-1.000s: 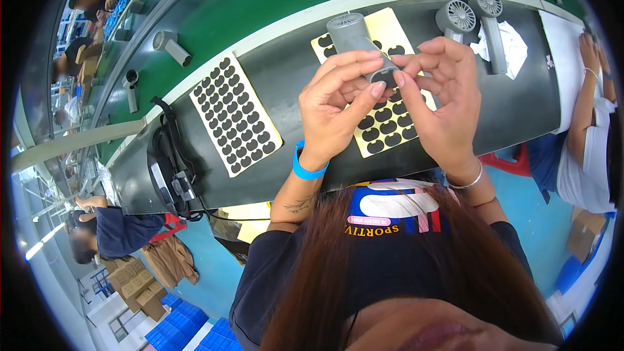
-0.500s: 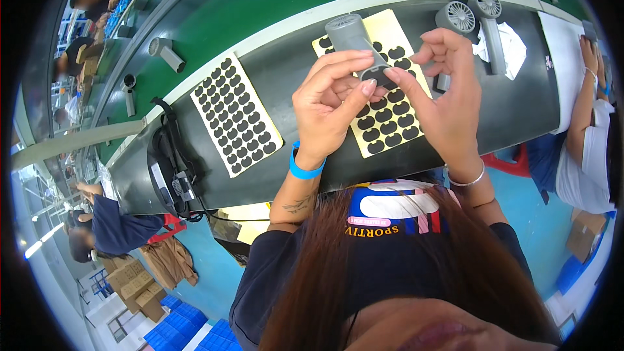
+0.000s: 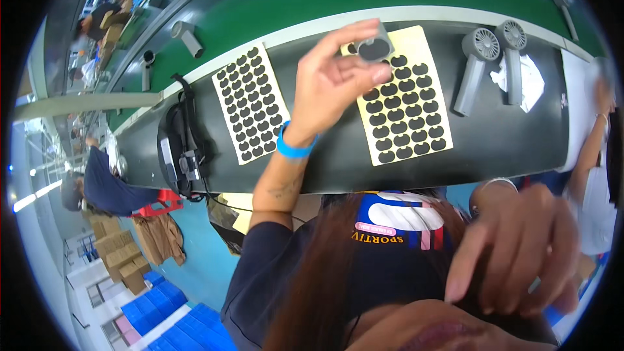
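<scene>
My left hand (image 3: 335, 81) is closed around a grey handheld fan (image 3: 384, 34), lifted above the far part of the work table. The end of its handle faces me, with a black sticker (image 3: 374, 49) covering it; the rest of the fan is mostly hidden. Beneath it lies a pale yellow sheet of black stickers (image 3: 402, 112), with several gaps near its top. My right hand (image 3: 520, 253) is off the table at the lower right, blurred, its fingers bent and apart with nothing visible in them.
Another sticker sheet (image 3: 244, 114) lies left, beside a black strapped device (image 3: 179, 149) with a cable. Two grey fans (image 3: 473, 71) and crumpled white wrapping (image 3: 532, 83) are at right. More grey parts stand on the green belt (image 3: 273, 10). A co-worker's arm (image 3: 591, 136) reaches in at right.
My right hand has let go of the fan and swung down to the lower right. My left hand still holds the fan, now with its handle end turned toward me. The view has shifted.
</scene>
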A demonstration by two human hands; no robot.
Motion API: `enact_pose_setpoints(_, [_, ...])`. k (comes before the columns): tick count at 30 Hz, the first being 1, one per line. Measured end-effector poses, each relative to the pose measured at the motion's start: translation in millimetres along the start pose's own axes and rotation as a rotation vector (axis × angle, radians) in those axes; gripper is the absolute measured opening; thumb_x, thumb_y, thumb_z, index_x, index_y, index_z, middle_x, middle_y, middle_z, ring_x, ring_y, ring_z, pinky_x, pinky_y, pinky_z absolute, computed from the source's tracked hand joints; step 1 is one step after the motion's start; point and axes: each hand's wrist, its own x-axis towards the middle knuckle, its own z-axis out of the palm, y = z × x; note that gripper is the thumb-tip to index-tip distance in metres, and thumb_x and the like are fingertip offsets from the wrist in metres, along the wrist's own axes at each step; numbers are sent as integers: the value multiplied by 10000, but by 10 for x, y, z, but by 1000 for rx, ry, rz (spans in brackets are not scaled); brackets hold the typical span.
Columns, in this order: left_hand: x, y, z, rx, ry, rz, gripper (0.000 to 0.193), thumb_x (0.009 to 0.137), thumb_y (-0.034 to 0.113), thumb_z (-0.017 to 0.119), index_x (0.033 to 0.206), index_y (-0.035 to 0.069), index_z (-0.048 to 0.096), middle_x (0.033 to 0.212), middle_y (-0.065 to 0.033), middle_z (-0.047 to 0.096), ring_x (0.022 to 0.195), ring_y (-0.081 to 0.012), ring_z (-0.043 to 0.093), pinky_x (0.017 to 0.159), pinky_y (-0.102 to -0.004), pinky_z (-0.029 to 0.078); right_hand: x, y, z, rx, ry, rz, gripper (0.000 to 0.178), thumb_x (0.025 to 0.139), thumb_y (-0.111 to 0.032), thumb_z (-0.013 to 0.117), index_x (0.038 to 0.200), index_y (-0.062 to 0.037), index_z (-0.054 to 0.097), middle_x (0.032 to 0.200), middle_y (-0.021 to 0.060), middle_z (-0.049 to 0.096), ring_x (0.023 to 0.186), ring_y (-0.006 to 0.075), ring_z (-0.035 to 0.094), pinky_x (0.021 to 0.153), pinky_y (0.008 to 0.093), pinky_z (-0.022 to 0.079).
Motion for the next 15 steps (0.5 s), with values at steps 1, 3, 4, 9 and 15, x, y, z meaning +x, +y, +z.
enact_pose_setpoints(1, [102, 32, -33, 13, -27, -24, 384, 831, -3, 636, 1185, -67, 502, 1283, -225, 501, 895, -287, 667, 779, -357, 576, 27, -40, 58, 48, -16, 14, 225, 898, -230, 625, 929, -9, 596, 725, 179, 668, 680, 260, 683, 897, 514, 502])
enact_pose_setpoints(3, [395, 38, -65, -3, -47, 1, 285, 876, 88, 628, 1083, -63, 503, 1254, -247, 518, 853, -289, 676, 733, -358, 586, 64, -43, 137, 4, -10, 3, 266, 905, -307, 606, 856, -46, 589, 687, 127, 659, 615, 231, 662, 897, 503, 490])
enact_pose_setpoints(4, [559, 7, -65, 43, -69, -10, 327, 872, 113, 635, 1121, -49, 500, 1259, -241, 520, 908, -306, 662, 770, -375, 570, 60, -45, 117, -54, 17, -17, 327, 911, -385, 588, 783, -83, 581, 648, 75, 650, 550, 202, 640, 897, 492, 477])
enact_pose_setpoints(9, [1553, -697, -48, 143, -151, 336, 223, 798, -47, 663, 984, 8, 552, 1143, -86, 595, 939, -123, 580, 798, -237, 485, 75, -85, 39, -68, 29, -24, 267, 874, -310, 664, 766, -81, 578, 612, 71, 627, 538, 182, 633, 876, 458, 496])
enact_pose_setpoints(15, [2157, -1483, -164, 359, -41, 196, 247, 767, -133, 588, 981, -9, 571, 1133, -79, 614, 917, -131, 599, 787, -249, 491, -22, -259, 2, -110, 38, -38, 260, 883, -319, 650, 813, -78, 583, 626, 73, 642, 548, 192, 642, 905, 468, 485])
